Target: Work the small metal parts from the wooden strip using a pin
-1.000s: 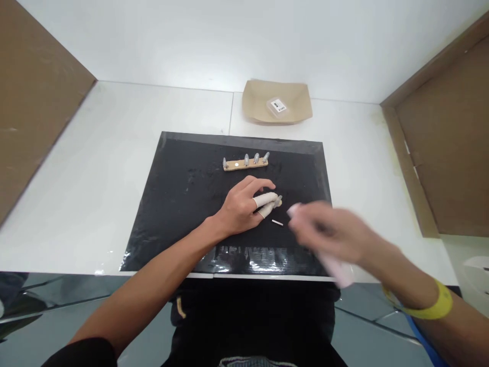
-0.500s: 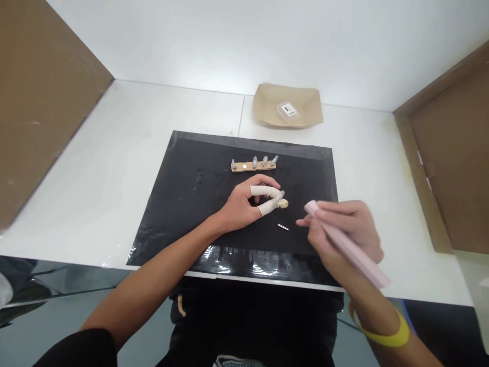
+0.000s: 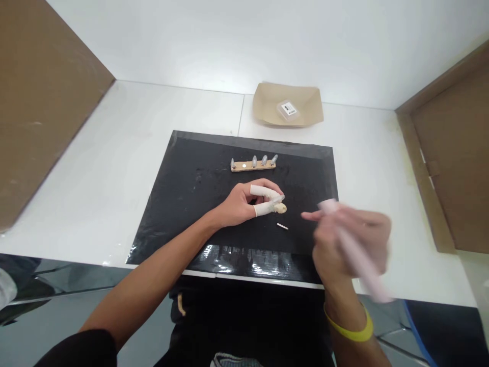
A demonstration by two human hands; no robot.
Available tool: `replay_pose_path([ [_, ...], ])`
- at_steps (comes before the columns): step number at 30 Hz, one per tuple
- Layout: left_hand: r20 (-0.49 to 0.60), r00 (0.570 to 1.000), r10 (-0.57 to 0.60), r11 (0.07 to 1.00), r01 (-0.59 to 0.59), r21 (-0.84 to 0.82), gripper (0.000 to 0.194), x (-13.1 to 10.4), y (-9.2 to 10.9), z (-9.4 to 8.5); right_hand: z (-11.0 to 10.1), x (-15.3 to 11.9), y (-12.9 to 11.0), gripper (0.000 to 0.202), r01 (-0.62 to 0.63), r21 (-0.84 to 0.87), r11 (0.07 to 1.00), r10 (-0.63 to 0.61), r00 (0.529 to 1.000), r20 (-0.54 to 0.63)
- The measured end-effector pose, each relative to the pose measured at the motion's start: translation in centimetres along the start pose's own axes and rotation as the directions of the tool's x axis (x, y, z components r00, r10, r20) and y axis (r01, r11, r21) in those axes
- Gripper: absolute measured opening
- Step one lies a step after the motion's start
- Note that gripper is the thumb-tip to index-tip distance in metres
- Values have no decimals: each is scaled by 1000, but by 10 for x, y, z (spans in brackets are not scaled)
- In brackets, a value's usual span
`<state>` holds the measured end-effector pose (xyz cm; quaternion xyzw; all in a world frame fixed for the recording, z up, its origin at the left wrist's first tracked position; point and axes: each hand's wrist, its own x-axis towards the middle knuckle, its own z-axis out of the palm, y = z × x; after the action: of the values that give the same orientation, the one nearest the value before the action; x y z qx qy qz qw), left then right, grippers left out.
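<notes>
From the head view: my right hand [image 3: 353,232] has drawn a little farther off to the right over the last second, taking the pink stick [image 3: 361,262] with it, both blurred. In my left hand [image 3: 241,204] the clear tip [image 3: 279,199] now lies flatter than it did half a second ago. As I judge it, the stick is not working on the tip at this moment; I have the tip alone in my left fingers.

Those left fingers, two of them in white covers [image 3: 263,209], are pinched almost together on the tip, which juts out past their ends to the right. A tan piece [image 3: 281,208] shows just below it; whether I grip that too, I cannot tell. My right fingers are curled firmly around the stick, one finger reaching out toward the tip, apart from it.

A small rod [image 3: 282,226] lies on the black mat [image 3: 198,214], near my left fingers. Beyond my left hand is the strip [image 3: 249,166], with four grey tips [image 3: 254,161] standing on it.
</notes>
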<state>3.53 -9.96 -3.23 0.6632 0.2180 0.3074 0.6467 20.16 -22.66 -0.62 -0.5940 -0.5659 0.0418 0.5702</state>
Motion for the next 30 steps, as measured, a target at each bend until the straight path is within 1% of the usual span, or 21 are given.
replay_pose_path([
  [1, 5, 1000, -1, 1000, 1, 7, 30, 0, 0, 0, 0, 0, -1, 15, -42, 15, 999, 42, 999, 3],
  [2, 7, 1000, -4, 1000, 4, 7, 29, 0, 0, 0, 1, 1, -2, 15, -79, 35, 996, 77, 996, 38],
  [4, 6, 1000, -8, 1000, 8, -3, 28, 0, 0, 0, 5, 2, -6, 11, -125, 76, 989, 113, 983, 146],
  [5, 3, 1000, -6, 1000, 6, -3, 27, 0, 0, 0, 7, 2, -7, 15, -133, 89, 987, 116, 978, 175],
  [7, 3, 1000, -1, 1000, 1, 16, 24, 0, 0, 0, 9, 2, -6, 26, -136, 95, 986, 123, 983, 134],
  [8, 5, 1000, 2, 1000, -2, 28, 23, 0, 0, 0, 9, 1, -5, 27, -143, 100, 985, 130, 984, 125],
  [9, 8, 1000, 1, 999, -1, 35, 23, 0, 0, 1, 8, 1, -3, 23, -150, 105, 983, 136, 982, 130],
  [11, 12, 1000, 3, 999, -4, 38, 22, 0, 0, 1, 4, -2, 2, 6, -158, 119, 980, 135, 974, 183],
  [12, 10, 1000, 7, 999, -8, 38, 22, 0, 0, 1, 2, -4, 4, 3, -160, 127, 979, 132, 971, 201],
  [14, 4, 1000, 15, 999, -15, 50, 21, 0, 0, 1, -2, -7, 9, 2, -154, 132, 979, 133, 979, 154],
  [15, 4, 1000, 21, 998, -21, 61, 21, 0, 0, 1, -4, -8, 11, 7, -155, 130, 979, 136, 980, 144],
  [17, 5, 999, 32, 996, -32, 78, 22, 0, 0, 2, -5, -10, 13, 8, -162, 124, 979, 139, 975, 174],
  [19, 6, 999, 45, 995, -46, 93, 24, 0, 0, 2, -6, -11, 13, 4, -173, 119, 978, 141, 962, 235],
  [20, 5, 999, 49, 994, -49, 98, 25, 0, 0, 2, -6, -10, 12, 6, -175, 115, 978, 148, 966, 214],
  [22, 6, 999, 49, 993, -49, 106, 25, 0, 0, 1, -6, -7, 10, 18, -148, 106, 983, 134, 982, 133],
  [23, 8, 999, 50, 993, -50, 106, 25, 0, 0, 1, -6, -5, 8, 20, -124, 103, 987, 111, 986, 126],
  [25, 5, 998, 55, 994, -55, 95, 24, 0, 0, 1, -7, -1, 4, 17, -68, 106, 992, 48, 983, 178],
  [27, -4, 998, 65, 993, -64, 94, 21, 0, 0, 2, -8, 2, 1, 19, -40, 109, 993, 11, 968, 253],
  [30, -4, 994, 108, 977, -106, 184, 14, -1, 0, 5, -6, 6, -2, 22, -7, 95, 995, -14, 975, 221],
])
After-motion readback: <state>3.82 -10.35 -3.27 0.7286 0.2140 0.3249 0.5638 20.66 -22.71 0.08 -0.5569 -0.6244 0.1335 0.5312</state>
